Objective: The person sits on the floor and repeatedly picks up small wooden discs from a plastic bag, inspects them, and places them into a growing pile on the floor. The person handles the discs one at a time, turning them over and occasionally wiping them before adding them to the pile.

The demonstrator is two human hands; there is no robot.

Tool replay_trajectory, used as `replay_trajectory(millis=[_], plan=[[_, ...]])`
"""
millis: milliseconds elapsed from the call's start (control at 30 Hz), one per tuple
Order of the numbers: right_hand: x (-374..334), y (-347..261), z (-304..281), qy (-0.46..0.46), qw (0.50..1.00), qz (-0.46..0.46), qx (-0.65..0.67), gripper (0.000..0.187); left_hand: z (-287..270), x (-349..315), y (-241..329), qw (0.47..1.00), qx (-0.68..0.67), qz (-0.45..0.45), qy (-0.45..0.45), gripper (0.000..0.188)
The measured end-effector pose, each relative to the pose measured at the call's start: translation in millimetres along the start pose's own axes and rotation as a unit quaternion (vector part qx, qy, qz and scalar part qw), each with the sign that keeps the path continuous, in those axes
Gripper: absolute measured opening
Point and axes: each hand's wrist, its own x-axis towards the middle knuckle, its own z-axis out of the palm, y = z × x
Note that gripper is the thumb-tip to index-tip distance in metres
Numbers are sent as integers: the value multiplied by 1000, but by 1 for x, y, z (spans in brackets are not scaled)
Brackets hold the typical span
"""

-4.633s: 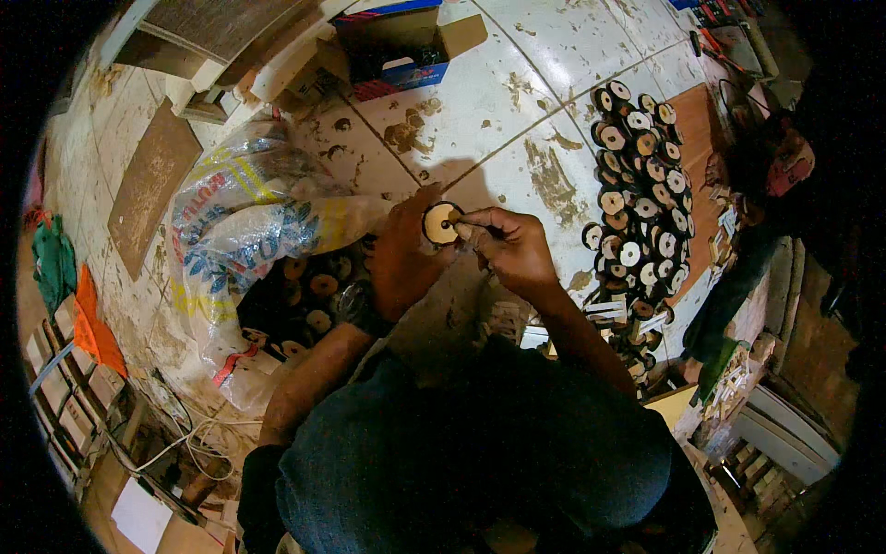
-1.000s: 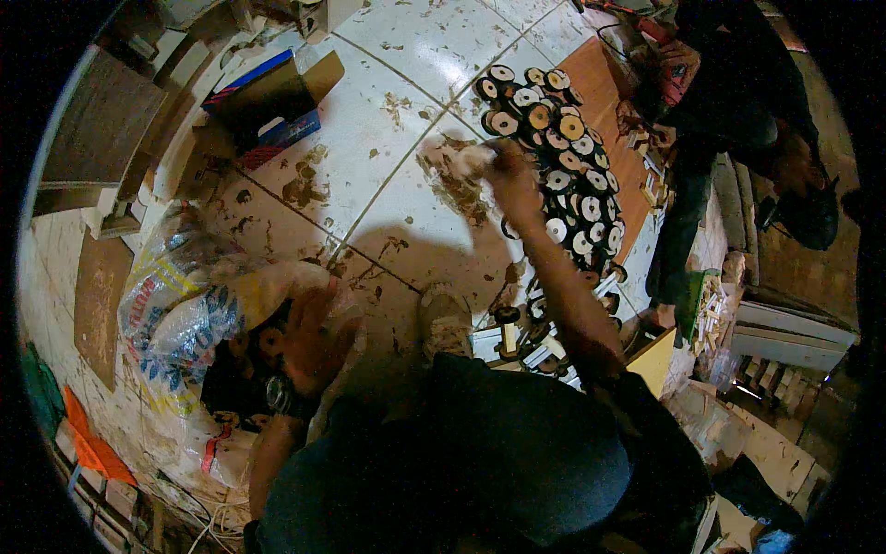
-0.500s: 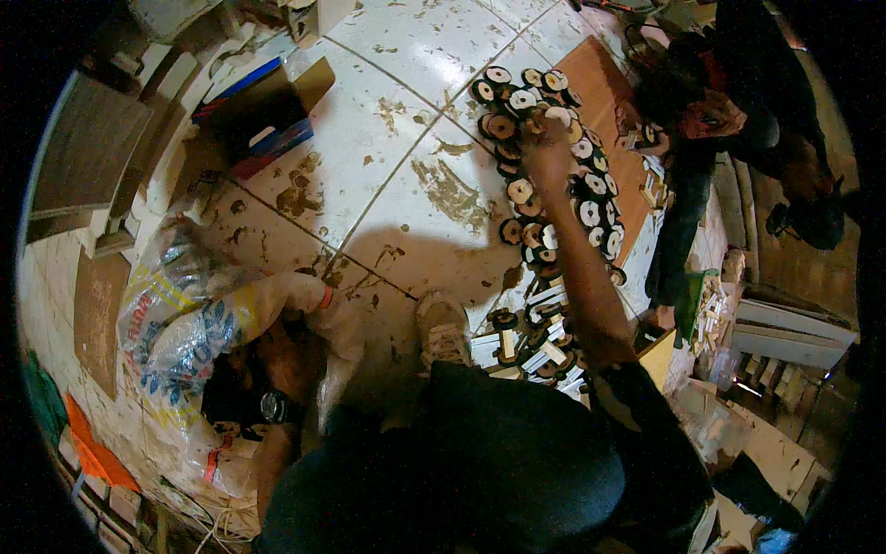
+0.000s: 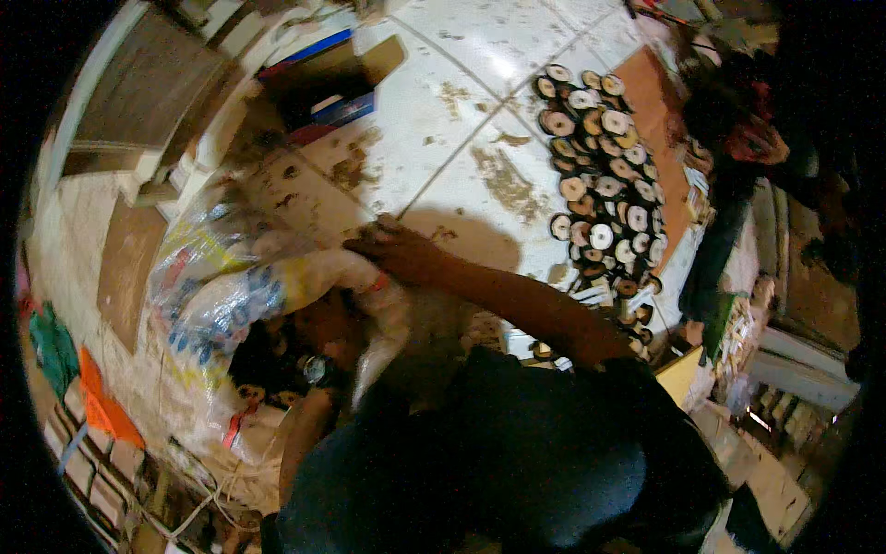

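A white tiled floor (image 4: 443, 97), marked with brown stains, filled the upper middle of the frame and bent toward the dark fisheye rim. A stretch of it ran between the patterned plastic sack (image 4: 217, 314) at left of centre and the cluster of black-edged discs (image 4: 602, 236) at upper right. A reddish-brown board (image 4: 651, 120) edged that cluster on its right; a blue open box (image 4: 346, 111) stood at upper left, beyond the sack.

Half a second earlier the right hand (image 4: 401, 249) had been over the clustered discs; now it was over the upper fold of the sack's mouth, its forearm crossing from the lower right. The left hand (image 4: 328, 328) was inside the mouth, as before. The whole view had also shifted, so the floor things sat farther right.

The right hand's fingers were bent and dark, and whether its grip held anything could not be told. Nor could the left grip be read, sunk in shadow below the sack's fold. More discs (image 4: 251, 393) showed only dimly inside the sack. Motion blur softened the clustered discs.
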Motion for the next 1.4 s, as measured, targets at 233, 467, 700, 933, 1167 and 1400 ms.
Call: replay_trajectory(millis=[233,467,700,933,1167,1400], plan=[[-41,11,5,-13,1000,1,-11,36,4,6,9,1000,6,-12,-20,38],[-16,2,-20,-141,986,79,-39,31,9,5,18,998,-1,-28,-48,37],[-31,-6,-37,163,896,303,282,28,-35,-19,14,939,-321,-100,-74,37],[-16,-57,-89,222,782,321,485,21,-80,-26,23,498,-844,-190,-58,49],[7,-100,-122,218,853,231,413,18,-80,-6,39,309,-930,-156,-123,47],[6,-83,-126,255,882,172,356,21,-91,13,53,880,-457,-119,-38,66]])
